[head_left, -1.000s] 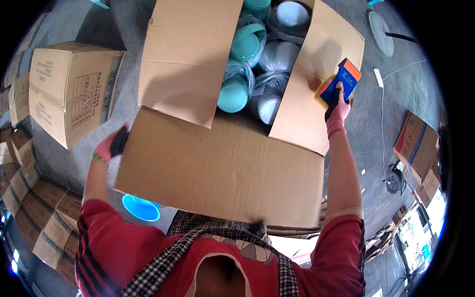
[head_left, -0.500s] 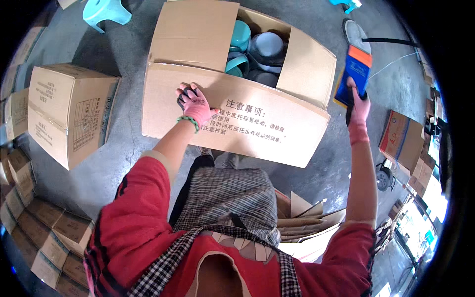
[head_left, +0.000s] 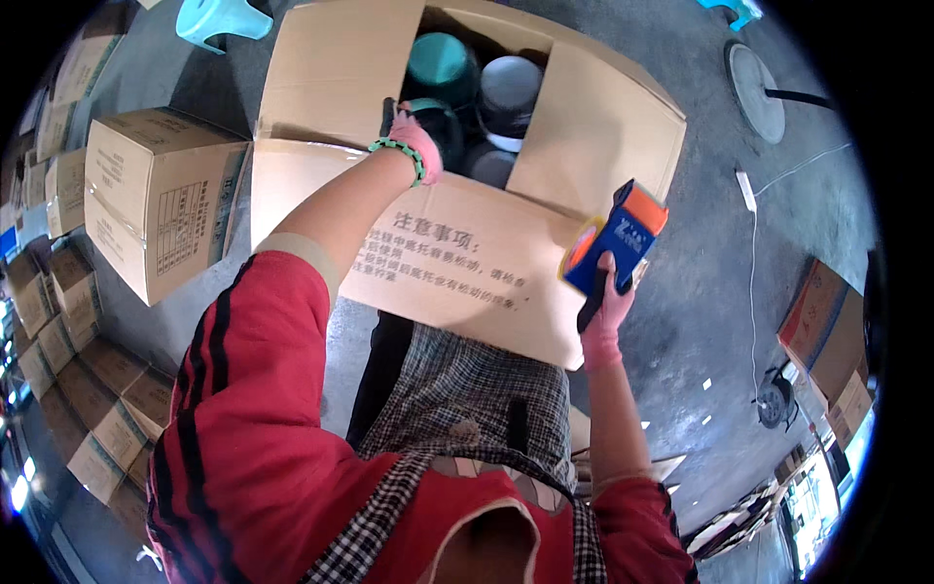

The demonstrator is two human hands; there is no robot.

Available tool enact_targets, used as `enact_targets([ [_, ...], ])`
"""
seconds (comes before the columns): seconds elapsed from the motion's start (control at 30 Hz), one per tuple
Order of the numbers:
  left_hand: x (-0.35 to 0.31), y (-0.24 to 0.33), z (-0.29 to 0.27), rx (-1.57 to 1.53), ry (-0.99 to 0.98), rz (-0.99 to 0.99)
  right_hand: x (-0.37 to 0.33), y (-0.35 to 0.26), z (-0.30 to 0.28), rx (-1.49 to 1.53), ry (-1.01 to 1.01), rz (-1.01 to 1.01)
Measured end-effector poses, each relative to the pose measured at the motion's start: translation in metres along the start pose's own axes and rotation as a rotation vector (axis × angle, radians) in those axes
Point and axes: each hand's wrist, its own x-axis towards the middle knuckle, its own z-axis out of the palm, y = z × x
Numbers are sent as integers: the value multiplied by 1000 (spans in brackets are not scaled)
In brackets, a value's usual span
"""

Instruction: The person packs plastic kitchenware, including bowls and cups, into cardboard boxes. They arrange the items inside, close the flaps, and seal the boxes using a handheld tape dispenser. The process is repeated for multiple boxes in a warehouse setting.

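Note:
A large cardboard box point(head_left: 321, 204) stands in front of me with its top partly spread. Through the gap show teal containers point(head_left: 443, 66) and a pale grey container point(head_left: 511, 83), all rounded. My left hand point(head_left: 413, 136), in a pink and black glove, is over the near-left corner of the gap, by the left flap point(head_left: 336, 68). Its fingers are partly hidden and blurred, so their grip is unclear. My right hand point(head_left: 608, 311), gloved alike, is closed on a blue and orange tape dispenser point(head_left: 621, 238) with a yellow-orange roll at its side, above the box's near-right corner.
Another closed carton point(head_left: 146, 214) stands at the left, with stacked cartons point(head_left: 117, 409) beyond it. A light blue stool point(head_left: 224, 21) is at the far left. On the right are a round stand base point(head_left: 757, 92), a white power strip with cord point(head_left: 746, 191) and more cartons point(head_left: 822, 326).
My left hand has moved from the box's near flap up to the edge of the gap. My right hand has brought the tape dispenser inward and nearer, over the box's corner. The view has shifted.

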Motion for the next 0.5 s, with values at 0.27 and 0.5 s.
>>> enact_targets([
  [0.27,2,13,-3,355,91,4,21,13,-49,-485,-228,-138],
  [0.5,100,8,35,547,19,-123,42,22,-71,-372,-290,-38],
])
